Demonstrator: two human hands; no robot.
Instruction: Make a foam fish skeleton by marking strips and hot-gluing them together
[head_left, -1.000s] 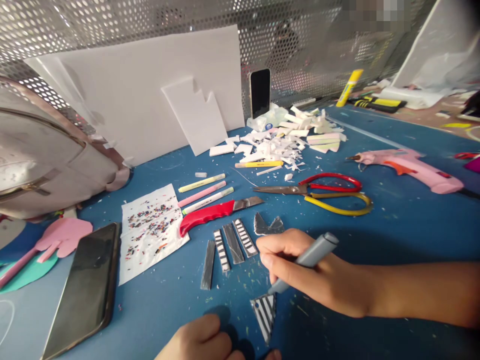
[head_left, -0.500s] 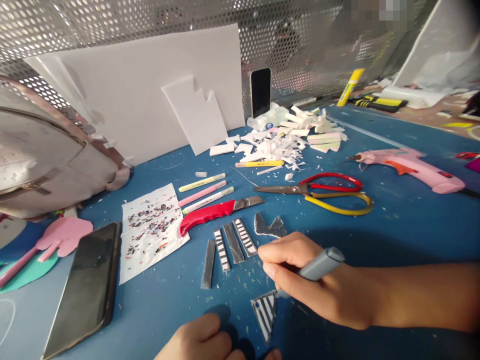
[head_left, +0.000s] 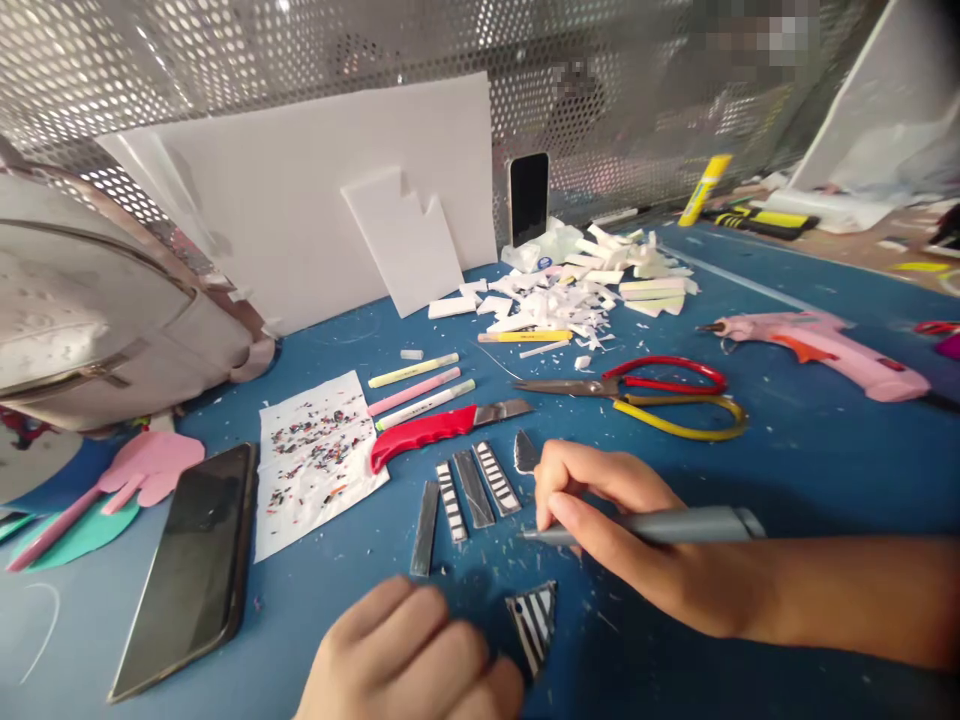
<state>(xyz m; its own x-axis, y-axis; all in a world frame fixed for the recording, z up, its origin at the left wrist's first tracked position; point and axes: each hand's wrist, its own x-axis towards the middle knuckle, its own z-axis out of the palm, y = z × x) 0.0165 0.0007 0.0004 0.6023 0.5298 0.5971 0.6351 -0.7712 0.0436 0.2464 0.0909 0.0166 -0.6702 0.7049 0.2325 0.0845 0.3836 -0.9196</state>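
Observation:
My right hand (head_left: 622,530) grips a grey marker pen (head_left: 690,526), its tip pointing left just above the blue table. Below that tip lies a striped black-and-white triangular piece (head_left: 535,622). My left hand (head_left: 420,655) rests at the bottom, fingers curled; whether they pinch anything is hidden, though the knuckles sit close to the triangle. Left of the pen tip are two plain dark strips (head_left: 473,488) and two striped strips (head_left: 496,478). Partly behind my right hand is a dark cut-out piece (head_left: 525,454).
A red-handled knife (head_left: 427,436), several pens (head_left: 416,388) and open scissors (head_left: 637,390) lie beyond the strips. White scraps (head_left: 562,300) are heaped farther back. A pink glue gun (head_left: 825,350) is at right; a phone (head_left: 184,575) and speckled tissue (head_left: 319,460) are at left.
My right hand has lifted the marker off the triangle and tilted it flatter, tip now leftward. My left hand has moved up further into view. The whole view has shifted slightly.

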